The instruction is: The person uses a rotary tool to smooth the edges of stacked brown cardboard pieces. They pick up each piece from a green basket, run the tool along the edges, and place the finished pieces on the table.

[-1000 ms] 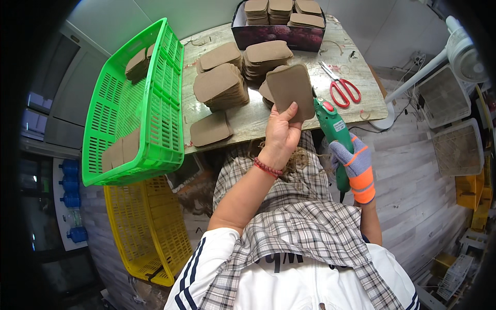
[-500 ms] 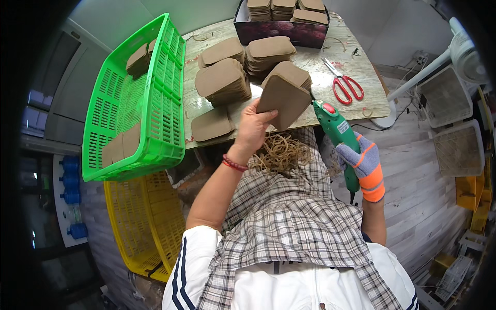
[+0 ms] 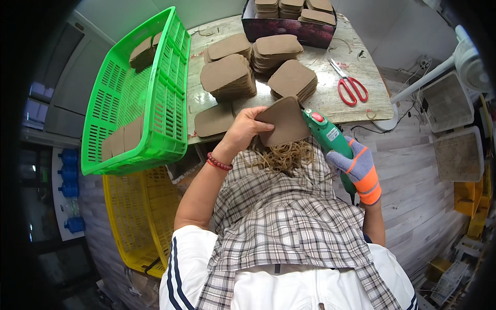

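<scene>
"While our left hand (image 3: 247, 129) pinches the pad (image 3: 283, 124) near the desk (image 3: 356, 114), what about our right hand (image 3: 356, 168)?"

"Wrapped around the tool (image 3: 330, 137). We'd feed slowly, pad firm; whether they touch, we can't tell."

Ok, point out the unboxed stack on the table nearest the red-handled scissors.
The brown stack just beyond the piece in the left hand; the other unboxed stacks sit farther left.

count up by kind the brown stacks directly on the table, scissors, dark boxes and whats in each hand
Brown stacks: 5
Scissors: 1
Dark box: 1
Brown pad, left hand: 1
Green power tool, right hand: 1
Total: 9
</scene>
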{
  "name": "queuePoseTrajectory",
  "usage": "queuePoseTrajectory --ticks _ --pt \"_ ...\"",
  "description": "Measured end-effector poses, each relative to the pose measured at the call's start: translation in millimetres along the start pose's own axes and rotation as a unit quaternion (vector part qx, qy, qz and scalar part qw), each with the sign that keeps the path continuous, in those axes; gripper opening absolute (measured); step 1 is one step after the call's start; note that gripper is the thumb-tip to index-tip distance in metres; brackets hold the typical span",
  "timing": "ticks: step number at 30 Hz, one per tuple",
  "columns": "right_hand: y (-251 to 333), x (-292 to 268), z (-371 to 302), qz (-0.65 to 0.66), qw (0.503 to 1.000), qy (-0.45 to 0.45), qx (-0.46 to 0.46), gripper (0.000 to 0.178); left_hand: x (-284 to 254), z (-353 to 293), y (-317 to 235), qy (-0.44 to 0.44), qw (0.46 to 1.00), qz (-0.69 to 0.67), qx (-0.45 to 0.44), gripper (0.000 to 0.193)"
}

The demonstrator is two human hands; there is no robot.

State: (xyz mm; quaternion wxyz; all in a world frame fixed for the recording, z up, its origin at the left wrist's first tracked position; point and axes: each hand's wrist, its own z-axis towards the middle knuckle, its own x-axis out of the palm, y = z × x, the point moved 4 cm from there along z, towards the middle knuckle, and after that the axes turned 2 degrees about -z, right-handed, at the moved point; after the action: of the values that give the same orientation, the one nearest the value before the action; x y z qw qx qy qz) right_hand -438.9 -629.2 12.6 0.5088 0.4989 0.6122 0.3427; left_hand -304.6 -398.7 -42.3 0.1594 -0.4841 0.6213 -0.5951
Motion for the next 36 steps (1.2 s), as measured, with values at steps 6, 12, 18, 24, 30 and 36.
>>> queuePoseTrajectory --ticks 6,12,18,24,30,36 --pt "-4.3 4.0 3.7 0.035 0.999 0.028 -0.006 0.038 -11.8 -2.6 -5.7 0.016 0.991 0.128 0.035 0.031" --pt "-5.4 9.5 3.4 0.056 0.997 0.054 0.010 0.036 -32.3 -3.5 -29.4 -0.066 0.974 0.169 0.135 0.026" --pt "-10.4 13.7 5.3 0.016 0.996 0.087 0.023 0.034 -34.4 -2.9 -39.3 -0.053 0.983 0.116 0.134 0.023" --pt "-8.7 20.0 4.1 0.022 0.993 0.111 0.034 0.033 -19.8 -1.6 -37.5 0.017 0.981 0.171 0.088 0.021" --pt "-7.8 23.3 7.1 0.016 0.994 0.107 0.010 0.035 2.1 -1.4 -33.9 0.066 0.946 0.306 0.087 0.037" --pt "-0.7 35.5 10.1 0.014 0.993 0.119 -0.013 0.037 10.3 -10.4 -20.7 0.074 0.957 0.274 0.055 0.069"
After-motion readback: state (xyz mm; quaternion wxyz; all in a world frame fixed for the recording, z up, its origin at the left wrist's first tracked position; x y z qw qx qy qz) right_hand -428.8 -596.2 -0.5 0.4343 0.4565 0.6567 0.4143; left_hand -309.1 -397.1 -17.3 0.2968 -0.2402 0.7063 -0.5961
